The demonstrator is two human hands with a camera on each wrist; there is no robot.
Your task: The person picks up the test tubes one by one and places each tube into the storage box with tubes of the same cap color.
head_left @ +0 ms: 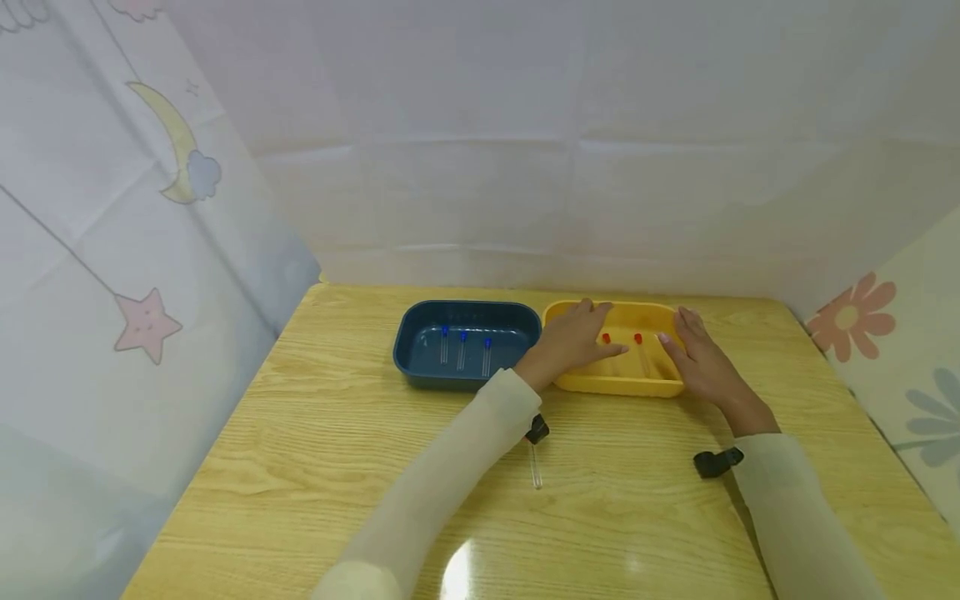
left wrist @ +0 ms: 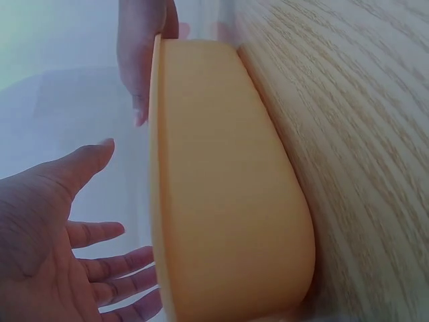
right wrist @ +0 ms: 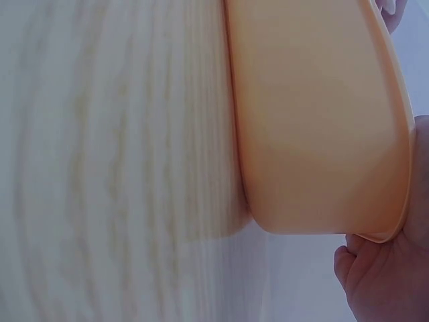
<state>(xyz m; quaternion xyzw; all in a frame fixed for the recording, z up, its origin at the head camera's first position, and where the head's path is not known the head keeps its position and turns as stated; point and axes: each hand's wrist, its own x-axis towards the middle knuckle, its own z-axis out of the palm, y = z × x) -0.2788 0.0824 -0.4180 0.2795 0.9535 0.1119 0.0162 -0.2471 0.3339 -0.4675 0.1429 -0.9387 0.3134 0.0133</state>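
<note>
My left hand [head_left: 573, 337] reaches over the left part of a yellow tray [head_left: 618, 386], its fingers and thumb spread apart. Nothing shows in its grasp in the left wrist view, where its fingertips pass behind the tray's rim. At the tray's right end my right hand [head_left: 701, 358] touches the rim, thumb over the inside and fingers along the outside. Inside the tray lie clear tubes with red caps, among them one tube [head_left: 642, 354] close to the right thumb; my left hand may hide others.
A dark blue tray [head_left: 442, 383] with three blue-capped tubes [head_left: 462, 350] stands left of the yellow one. Another clear tube [head_left: 536, 471] lies on the wooden table [head_left: 315, 467], its upper end hidden by the left wrist. A fabric backdrop [head_left: 465, 200] rises behind.
</note>
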